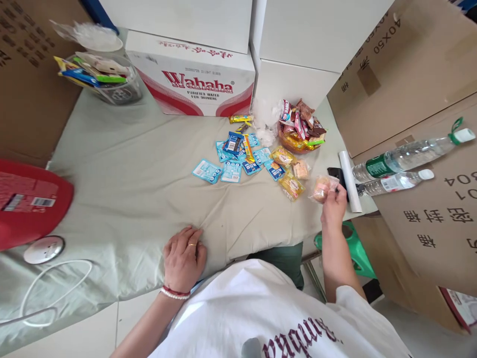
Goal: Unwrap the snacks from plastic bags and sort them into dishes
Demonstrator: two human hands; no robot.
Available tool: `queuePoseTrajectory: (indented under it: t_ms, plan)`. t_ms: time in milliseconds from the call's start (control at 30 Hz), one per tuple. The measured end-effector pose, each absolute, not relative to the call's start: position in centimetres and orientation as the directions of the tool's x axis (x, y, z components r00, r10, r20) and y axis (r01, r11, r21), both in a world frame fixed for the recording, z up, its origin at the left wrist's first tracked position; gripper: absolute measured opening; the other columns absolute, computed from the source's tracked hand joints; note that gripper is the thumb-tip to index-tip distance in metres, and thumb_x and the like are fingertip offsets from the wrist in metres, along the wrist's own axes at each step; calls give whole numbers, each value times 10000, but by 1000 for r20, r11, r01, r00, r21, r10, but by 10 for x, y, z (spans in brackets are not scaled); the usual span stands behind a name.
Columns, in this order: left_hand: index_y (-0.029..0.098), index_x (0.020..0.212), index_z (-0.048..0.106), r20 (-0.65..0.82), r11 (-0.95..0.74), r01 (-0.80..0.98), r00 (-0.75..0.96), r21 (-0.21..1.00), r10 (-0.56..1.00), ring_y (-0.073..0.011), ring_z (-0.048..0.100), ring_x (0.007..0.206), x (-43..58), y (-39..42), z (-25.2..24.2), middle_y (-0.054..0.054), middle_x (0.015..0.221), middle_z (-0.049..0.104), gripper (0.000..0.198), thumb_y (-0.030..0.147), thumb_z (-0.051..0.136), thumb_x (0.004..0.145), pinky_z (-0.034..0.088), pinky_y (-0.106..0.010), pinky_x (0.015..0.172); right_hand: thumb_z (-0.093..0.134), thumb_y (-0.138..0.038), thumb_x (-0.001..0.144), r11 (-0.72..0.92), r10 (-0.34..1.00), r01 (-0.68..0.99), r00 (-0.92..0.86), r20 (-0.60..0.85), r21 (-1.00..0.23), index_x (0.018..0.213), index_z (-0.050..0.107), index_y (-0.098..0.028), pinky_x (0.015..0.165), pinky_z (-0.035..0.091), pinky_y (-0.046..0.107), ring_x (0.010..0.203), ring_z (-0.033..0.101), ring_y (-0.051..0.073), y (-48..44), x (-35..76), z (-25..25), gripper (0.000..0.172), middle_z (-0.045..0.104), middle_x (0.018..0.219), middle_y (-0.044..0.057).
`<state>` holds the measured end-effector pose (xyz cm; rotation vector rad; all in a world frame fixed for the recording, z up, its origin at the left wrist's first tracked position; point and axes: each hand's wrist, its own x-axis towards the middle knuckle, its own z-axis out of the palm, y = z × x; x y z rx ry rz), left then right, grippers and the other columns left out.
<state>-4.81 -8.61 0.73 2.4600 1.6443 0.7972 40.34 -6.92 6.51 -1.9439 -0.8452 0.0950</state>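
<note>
My right hand (pixel 335 199) pinches the edge of a clear-wrapped small bread (pixel 321 189) at the right side of the table. Close by lie another wrapped bread (pixel 300 169) and yellow snack packets, one of them a yellow packet (pixel 292 185). My left hand (pixel 183 252) rests flat near the table's front edge, fingers stretched out, holding nothing. Light-blue sachets (pixel 207 170) and a dark-blue packet (pixel 234 143) are spread over the middle, with a thin yellow stick packet (pixel 248 148) among them. Behind, a round basket (pixel 294 144) is heaped with wrapped snacks.
A white Wahaha carton (pixel 197 79) stands at the back, beside a clear tub of packets (pixel 122 89). To the right are a white roll (pixel 350 181), a black phone-like object (pixel 336 174) and two water bottles (pixel 410 153). A red bag (pixel 33 204) and white cable (pixel 55 263) lie left.
</note>
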Motion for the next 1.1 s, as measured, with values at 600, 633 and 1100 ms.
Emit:
queuePoseTrajectory:
  t_ms: [600,633,1100]
  plan:
    - [200,1173,677,412,-265,887,95,378,906,-309,642,1236,-89,-83,10,-143,1233,692,245,226,553,963,491,-475,1062,428,-328,1014,-87,879,920,251,405,-382,1149,734,-212,918,497,403,988,651,270,53,393,108,354,719,1075,113]
    - [203,1160,682,409,-263,892,99,368,907,-301,653,1210,-89,-83,9,-135,1217,704,236,227,555,962,495,-464,1047,438,-317,1007,-72,892,931,221,395,-359,1138,738,-208,914,493,400,997,650,273,75,385,113,344,725,1086,114]
    - [259,1079,666,532,-400,839,162,369,831,-277,735,1041,-93,-85,6,-80,1064,754,244,117,592,895,568,-441,902,637,-342,955,41,932,979,34,361,-198,1402,550,-141,1024,440,517,1273,470,358,255,318,123,498,506,1427,226]
